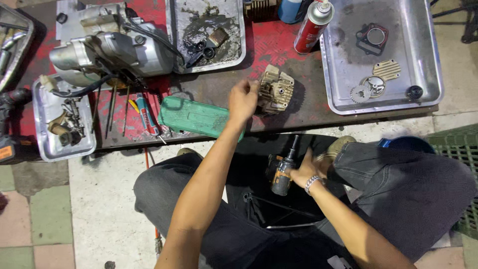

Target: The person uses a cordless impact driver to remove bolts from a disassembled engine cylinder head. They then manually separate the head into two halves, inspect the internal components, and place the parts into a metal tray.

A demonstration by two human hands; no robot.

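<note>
Left hand (pixel 242 99) stretched forward gripping cylinder head (pixel 275 89); right hand (pixel 304 171) low, clasping power driver (pixel 283 172).

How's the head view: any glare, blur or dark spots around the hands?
Head view: glare on the steel tray rim; the right hand and power driver are slightly motion-blurred over a dark shadowed gap; the left hand on the cylinder head is sharp and well lit.
</note>
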